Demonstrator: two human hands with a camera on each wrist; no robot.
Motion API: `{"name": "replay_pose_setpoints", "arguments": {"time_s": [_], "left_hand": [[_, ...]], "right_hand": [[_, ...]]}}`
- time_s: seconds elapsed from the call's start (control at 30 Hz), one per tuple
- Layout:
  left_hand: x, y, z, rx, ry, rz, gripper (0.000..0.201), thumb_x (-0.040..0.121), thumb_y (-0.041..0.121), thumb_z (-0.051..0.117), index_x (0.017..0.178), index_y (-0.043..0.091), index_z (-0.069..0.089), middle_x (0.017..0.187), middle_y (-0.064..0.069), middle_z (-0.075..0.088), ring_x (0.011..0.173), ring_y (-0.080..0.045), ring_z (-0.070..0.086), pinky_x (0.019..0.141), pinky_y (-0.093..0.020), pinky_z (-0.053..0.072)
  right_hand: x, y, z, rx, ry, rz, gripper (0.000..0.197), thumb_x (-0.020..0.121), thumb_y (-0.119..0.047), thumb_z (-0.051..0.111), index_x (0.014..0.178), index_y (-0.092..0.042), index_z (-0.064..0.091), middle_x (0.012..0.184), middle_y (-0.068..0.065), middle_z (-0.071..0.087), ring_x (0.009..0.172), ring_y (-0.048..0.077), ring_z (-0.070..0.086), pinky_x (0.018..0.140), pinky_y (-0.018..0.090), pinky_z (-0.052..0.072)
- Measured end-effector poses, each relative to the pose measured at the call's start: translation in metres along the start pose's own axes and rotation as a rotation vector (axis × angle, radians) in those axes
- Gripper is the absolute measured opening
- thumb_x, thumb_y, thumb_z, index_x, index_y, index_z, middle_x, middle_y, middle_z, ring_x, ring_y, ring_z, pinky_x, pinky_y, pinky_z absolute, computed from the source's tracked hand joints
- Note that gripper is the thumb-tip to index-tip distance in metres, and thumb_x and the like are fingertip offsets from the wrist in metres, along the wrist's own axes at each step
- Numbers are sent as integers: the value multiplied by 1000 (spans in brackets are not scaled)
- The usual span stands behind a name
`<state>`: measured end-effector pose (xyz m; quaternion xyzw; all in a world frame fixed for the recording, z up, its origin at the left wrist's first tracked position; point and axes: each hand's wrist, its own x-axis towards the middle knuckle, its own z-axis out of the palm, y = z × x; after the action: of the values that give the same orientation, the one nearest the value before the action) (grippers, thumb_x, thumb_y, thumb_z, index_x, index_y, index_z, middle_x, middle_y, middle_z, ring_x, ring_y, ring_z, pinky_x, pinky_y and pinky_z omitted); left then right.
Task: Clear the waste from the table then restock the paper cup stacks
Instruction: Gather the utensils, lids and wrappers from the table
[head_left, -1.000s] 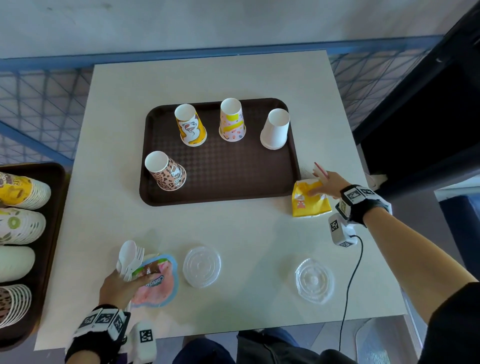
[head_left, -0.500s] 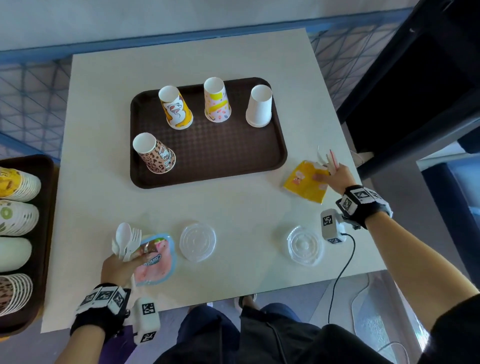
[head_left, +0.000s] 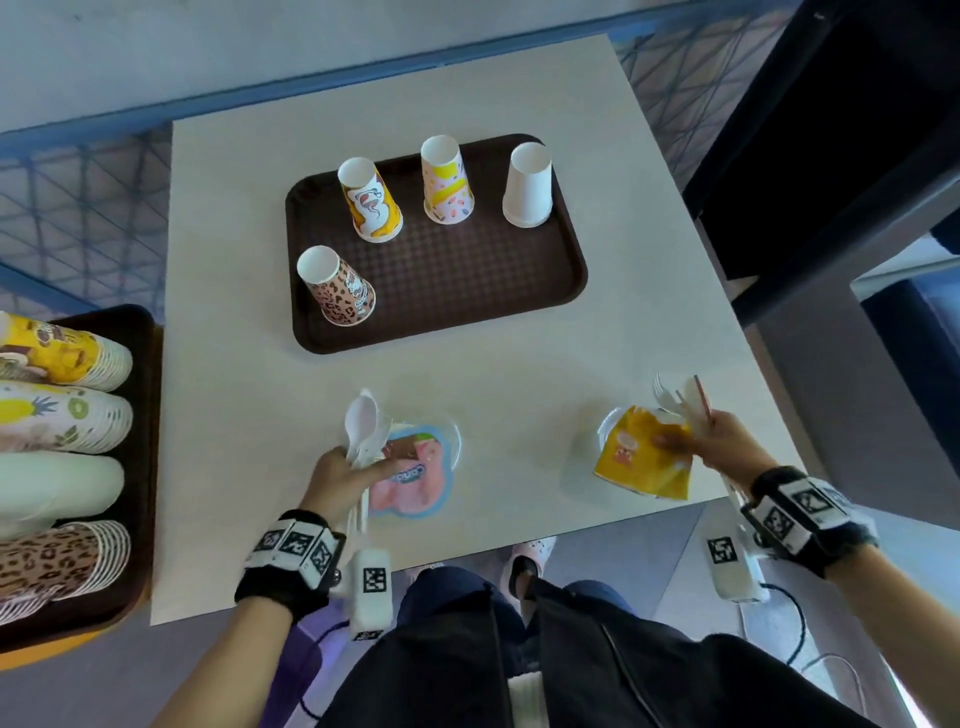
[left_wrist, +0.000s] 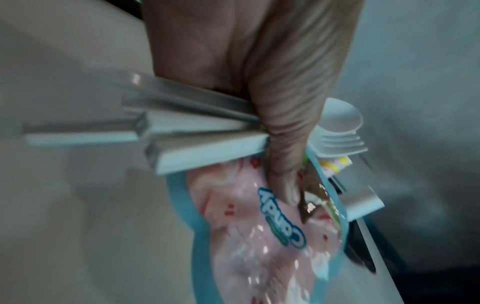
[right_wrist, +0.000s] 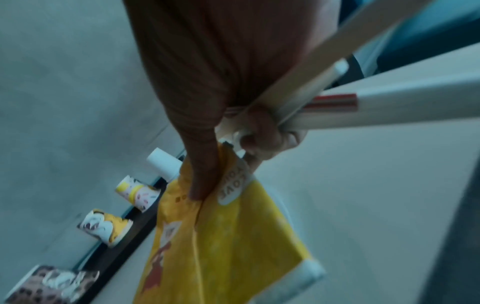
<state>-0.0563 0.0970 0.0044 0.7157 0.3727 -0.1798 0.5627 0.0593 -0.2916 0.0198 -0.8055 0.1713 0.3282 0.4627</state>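
My left hand (head_left: 358, 470) grips a bundle of white plastic cutlery (head_left: 362, 422) and pinches a pink candy wrapper (head_left: 410, 475) near the table's front edge. A clear lid (head_left: 453, 435) peeks out from under that wrapper. In the left wrist view my thumb presses the cutlery handles (left_wrist: 187, 133) onto the wrapper (left_wrist: 259, 236). My right hand (head_left: 701, 441) holds a yellow wrapper (head_left: 641, 460) together with forks and straws (head_left: 683, 397), over a second clear lid (head_left: 605, 431). Its wrist view shows the yellow wrapper (right_wrist: 233, 246) hanging from the curled fingers.
A brown tray (head_left: 467, 280) mid-table carries upside-down paper cups: leopard (head_left: 337, 288), yellow (head_left: 371, 202), pink-yellow (head_left: 447, 182), white (head_left: 527, 187). Another tray (head_left: 140, 467) to the left holds several cup stacks (head_left: 62, 421) lying on their sides. The table's front edge is close to both hands.
My right hand carried the yellow wrapper toward me, over the right-hand lid. My left hand slid the pink wrapper and cutlery right, onto the other lid.
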Motion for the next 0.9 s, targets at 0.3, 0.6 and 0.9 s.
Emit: {"name": "replay_pose_setpoints", "arguments": {"time_s": [0.3, 0.6, 0.9], "left_hand": [[25, 4, 48, 347, 173, 126, 51, 44, 40, 87, 76, 6, 65, 76, -10, 67, 68, -25, 64, 57, -28, 51], [24, 22, 67, 551, 253, 70, 61, 63, 40, 80, 107, 7, 56, 106, -17, 57, 95, -37, 61, 78, -41, 50], [23, 15, 69, 150, 261, 44, 56, 64, 33, 81, 106, 14, 50, 100, -5, 63, 96, -29, 60, 84, -35, 46]], "right_hand": [[19, 20, 29, -287, 256, -10, 24, 72, -16, 77, 90, -7, 65, 79, 12, 61, 77, 26, 55, 67, 31, 39], [28, 3, 33, -437, 302, 45, 33, 73, -26, 75, 94, -1, 67, 101, 23, 67, 104, 36, 55, 80, 38, 42], [34, -19, 40, -175, 21, 13, 16, 85, -18, 64, 74, -8, 57, 68, 10, 56, 60, 24, 52, 49, 16, 45]]}}
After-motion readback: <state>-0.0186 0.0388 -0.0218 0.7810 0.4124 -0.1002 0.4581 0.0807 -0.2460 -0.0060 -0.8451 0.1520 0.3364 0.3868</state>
